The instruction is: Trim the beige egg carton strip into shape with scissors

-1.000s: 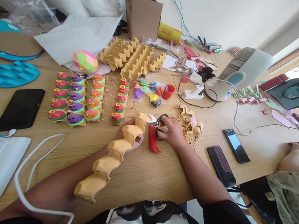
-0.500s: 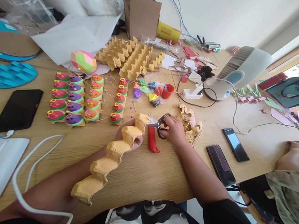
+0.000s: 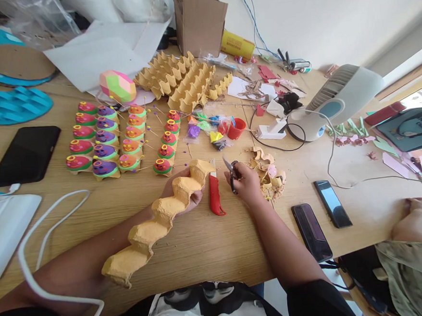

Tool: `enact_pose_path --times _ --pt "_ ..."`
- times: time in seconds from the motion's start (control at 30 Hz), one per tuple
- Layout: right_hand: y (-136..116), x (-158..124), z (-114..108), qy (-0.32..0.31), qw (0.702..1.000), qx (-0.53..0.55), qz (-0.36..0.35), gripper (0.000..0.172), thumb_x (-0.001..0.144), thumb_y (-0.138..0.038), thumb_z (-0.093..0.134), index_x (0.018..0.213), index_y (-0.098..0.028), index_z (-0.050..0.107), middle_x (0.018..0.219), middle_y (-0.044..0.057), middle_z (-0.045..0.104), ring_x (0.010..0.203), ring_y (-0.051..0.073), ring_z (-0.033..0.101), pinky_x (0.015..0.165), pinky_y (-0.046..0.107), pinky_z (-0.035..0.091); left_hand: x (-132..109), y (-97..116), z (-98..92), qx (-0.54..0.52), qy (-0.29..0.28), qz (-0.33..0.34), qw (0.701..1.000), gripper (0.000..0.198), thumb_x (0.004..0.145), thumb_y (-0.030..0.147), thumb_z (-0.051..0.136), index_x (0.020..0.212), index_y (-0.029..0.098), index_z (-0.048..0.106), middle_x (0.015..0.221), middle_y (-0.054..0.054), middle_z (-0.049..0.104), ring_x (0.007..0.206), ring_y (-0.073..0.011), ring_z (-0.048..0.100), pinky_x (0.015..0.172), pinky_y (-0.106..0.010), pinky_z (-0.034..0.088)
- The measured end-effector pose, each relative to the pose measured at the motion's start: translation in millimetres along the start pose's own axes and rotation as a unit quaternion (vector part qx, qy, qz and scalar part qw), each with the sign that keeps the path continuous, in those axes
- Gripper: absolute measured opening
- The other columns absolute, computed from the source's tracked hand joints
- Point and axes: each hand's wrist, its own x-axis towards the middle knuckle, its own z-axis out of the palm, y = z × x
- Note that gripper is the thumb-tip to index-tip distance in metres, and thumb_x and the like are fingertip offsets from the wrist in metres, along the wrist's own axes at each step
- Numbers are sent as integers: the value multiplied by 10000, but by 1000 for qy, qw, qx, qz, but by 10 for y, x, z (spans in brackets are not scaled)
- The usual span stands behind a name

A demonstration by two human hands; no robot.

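My left hand is closed around the far part of a yellow egg carton strip, mostly hidden under it. The strip slants towards me over my left forearm, its row of cups turned bottom up. In my right hand is a pair of black-handled scissors, apart from the strip's far end and pointing away from me. Between both hands a red-handled knife lies on the table. Carton scraps and crumbs are heaped just right of my right hand.
Painted egg carton rows stand at the left, with uncut egg cartons behind. A red cup and clay bags lie ahead. Two phones, a fan and another person's hands are at the right. A white cable crosses my left arm.
The scissors have come away from the strip's far end, moving right and turning in my right hand. My left hand and the strip stay almost in place.
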Motion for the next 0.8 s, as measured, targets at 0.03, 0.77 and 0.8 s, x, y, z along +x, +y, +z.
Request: enact_pose_path --times 0.03,0.77,0.8 --pt "-8 -8 3 1 1000 26 15 269 885 -410 692 748 -259 517 665 -18 534 619 176 476 602 305 338 2 0 -3 -5 -1 -1 1000 75 989 257 626 929 213 630 650 18 568 529 -78 484 463 -133 397" --pt "6 -10 -2 71 959 -200 -188 258 842 -425 765 942 -232 625 924 85 701 893 285 621 794 391 445 12 -15 -50 -56 5 -97 994 272 1076 319 459 1101 215 709 686 -22 668 529 -116 594 438 -158 467" --pt "0 -9 -10 70 958 -205 -185 249 840 -416 767 929 -233 625 914 81 696 889 284 613 792 389 439 10 -17 -49 -48 1 -89 995 273 1072 315 458 1089 215 711 683 -23 661 528 -119 587 437 -163 463"
